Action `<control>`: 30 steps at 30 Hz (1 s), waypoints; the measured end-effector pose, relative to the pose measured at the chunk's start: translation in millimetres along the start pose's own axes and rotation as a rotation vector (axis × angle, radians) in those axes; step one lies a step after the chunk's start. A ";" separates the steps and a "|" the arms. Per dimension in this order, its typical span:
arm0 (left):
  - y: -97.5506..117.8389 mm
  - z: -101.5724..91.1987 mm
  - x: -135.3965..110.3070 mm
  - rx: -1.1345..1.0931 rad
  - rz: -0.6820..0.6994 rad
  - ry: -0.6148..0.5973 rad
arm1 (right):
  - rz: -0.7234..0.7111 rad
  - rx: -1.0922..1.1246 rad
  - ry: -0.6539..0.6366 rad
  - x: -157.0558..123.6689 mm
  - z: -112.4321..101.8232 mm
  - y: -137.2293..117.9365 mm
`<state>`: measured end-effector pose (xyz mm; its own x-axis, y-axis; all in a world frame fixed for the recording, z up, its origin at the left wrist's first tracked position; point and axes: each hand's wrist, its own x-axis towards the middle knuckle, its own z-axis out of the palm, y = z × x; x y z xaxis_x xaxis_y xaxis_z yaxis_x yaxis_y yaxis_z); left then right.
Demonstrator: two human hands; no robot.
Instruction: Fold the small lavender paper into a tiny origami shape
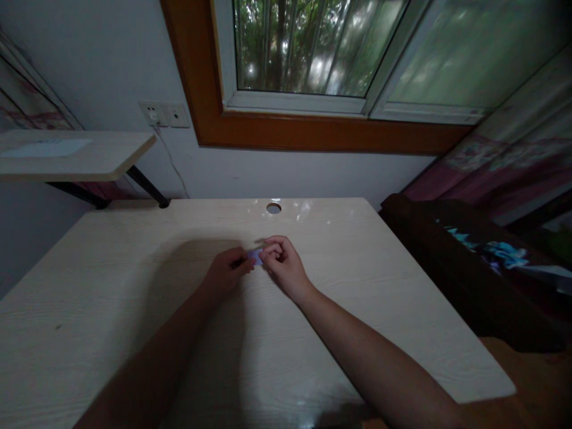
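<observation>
Between my two hands is a small, flat, pale purple piece that looks like paper [255, 257]. My left hand [227, 269] pinches its left end between thumb and fingers. On the other end, the thumb and fingers of my right hand [286, 266] are closed. Both hands are just over the middle of the pale wood-grain desk [357, 310], and my fingers cover much of the piece. Whether it is folded cannot be made out.
A round cable hole [274, 208] lies near the desk's back edge. At the left, a raised shelf [80, 161] on black legs holds a white sheet [44, 148]. Behind are a wall socket [164, 114] with a cord and a window [308, 53]. Dark furniture [429, 250] stands right.
</observation>
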<state>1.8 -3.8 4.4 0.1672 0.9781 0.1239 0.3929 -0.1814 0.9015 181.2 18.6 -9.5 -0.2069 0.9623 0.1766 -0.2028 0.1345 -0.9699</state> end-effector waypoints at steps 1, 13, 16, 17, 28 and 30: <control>-0.2 -0.2 0.3 0.012 -0.001 -0.004 | -0.004 -0.006 -0.006 -0.2 -0.1 -0.1; -1.4 -0.5 -0.4 0.054 0.013 -0.028 | -0.039 -0.043 -0.016 -1.8 0.8 -0.9; 0.3 -1.1 -1.1 0.029 0.018 -0.038 | -0.044 -0.047 -0.020 -2.0 0.8 -0.7; 0.7 -1.2 -1.1 0.020 0.021 -0.041 | -0.045 -0.046 -0.021 -2.1 0.6 -0.2; 0.7 -0.7 0.2 -0.073 -0.009 -0.033 | -0.041 -0.036 -0.018 -1.2 0.8 0.2; 0.5 -0.3 0.2 -0.080 -0.011 -0.020 | -0.041 -0.029 -0.018 -0.9 0.7 0.0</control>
<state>1.7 -3.7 5.0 0.1820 0.9776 0.1060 0.3211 -0.1610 0.9333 180.7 17.6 -9.6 -0.2165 0.9514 0.2191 -0.1833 0.1809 -0.9663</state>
